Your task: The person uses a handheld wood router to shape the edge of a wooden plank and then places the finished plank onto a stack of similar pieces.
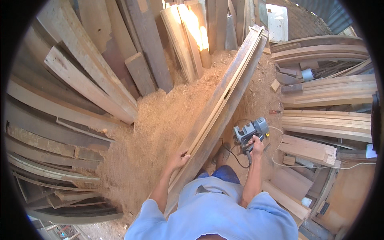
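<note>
A long wooden workpiece with thin pale strips (216, 108) along its top runs diagonally from my left side to the far middle. My left hand (179, 161) is closed around its near part, thumb and fingers at the edge of a strip. My right hand (256, 146) grips the black handle of a grey router (251, 131), held off to the right of the workpiece. A dark cord (238, 159) loops down from the router. The router's bit is hidden from here.
Deep sawdust (140, 140) covers the floor left of the workpiece. Planks (90, 80) lean at the left and back. Stacked boards (326, 120) line the right. A pale cable (276, 160) trails there, near a small red-handled tool (275, 112) and a wood block (275, 85).
</note>
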Motion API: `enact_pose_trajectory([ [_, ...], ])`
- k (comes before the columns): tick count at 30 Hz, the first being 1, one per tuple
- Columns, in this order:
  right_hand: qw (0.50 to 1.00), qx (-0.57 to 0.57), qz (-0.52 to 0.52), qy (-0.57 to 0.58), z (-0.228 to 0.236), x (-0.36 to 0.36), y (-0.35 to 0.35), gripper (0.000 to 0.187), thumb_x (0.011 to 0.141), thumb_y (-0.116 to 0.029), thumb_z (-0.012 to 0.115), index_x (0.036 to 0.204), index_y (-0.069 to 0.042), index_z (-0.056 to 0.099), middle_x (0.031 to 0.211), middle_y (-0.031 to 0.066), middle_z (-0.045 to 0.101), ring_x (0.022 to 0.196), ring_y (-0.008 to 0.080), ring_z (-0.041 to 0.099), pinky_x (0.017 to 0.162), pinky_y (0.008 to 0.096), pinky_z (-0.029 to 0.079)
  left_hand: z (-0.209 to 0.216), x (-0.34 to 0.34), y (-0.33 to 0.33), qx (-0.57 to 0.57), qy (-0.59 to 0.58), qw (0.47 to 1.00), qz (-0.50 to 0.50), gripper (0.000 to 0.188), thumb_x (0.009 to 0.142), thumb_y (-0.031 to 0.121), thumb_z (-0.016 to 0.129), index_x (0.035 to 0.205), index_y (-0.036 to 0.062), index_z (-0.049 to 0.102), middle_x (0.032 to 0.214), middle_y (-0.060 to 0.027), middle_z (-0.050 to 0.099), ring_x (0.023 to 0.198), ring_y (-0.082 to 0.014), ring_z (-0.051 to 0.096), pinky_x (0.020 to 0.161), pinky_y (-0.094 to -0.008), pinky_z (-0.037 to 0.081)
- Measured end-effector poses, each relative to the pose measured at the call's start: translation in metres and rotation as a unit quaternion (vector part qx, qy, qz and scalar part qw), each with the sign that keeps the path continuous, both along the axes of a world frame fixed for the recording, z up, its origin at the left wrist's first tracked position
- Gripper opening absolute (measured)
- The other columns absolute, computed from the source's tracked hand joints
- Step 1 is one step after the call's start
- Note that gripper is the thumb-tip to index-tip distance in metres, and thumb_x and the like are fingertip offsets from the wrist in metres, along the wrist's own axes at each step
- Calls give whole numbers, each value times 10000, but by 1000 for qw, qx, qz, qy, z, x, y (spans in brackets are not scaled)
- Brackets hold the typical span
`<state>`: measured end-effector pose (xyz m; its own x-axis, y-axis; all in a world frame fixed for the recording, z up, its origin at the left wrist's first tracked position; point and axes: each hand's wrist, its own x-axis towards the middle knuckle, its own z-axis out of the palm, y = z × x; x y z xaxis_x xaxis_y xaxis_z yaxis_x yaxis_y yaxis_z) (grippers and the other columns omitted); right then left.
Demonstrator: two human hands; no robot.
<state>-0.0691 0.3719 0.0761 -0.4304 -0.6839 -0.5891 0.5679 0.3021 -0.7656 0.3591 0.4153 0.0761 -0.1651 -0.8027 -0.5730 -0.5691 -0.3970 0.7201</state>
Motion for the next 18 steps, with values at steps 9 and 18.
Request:
enact_pose_trajectory([
  [9, 996, -30, -14, -81, 41, 38, 39, 124, 947, -154, 641, 858, -106, 569, 678, 1, 557, 581, 103, 577, 532, 328, 527, -5, 15, 17, -66, 18, 997, -38, 535, 937, 274, 634, 1430, 73, 576, 1283, -252, 673, 1172, -371, 671, 1014, -414, 516],
  [18, 993, 10, 50, -107, -4, 26, 86, 154, 944, -160, 623, 816, -134, 541, 669, -12, 533, 569, 108, 565, 523, 351, 506, 18, 69, 124, 44, 4, 998, 52, 674, 897, 286, 671, 1513, 97, 477, 1371, -268, 618, 1257, -357, 629, 1071, -449, 488],
])
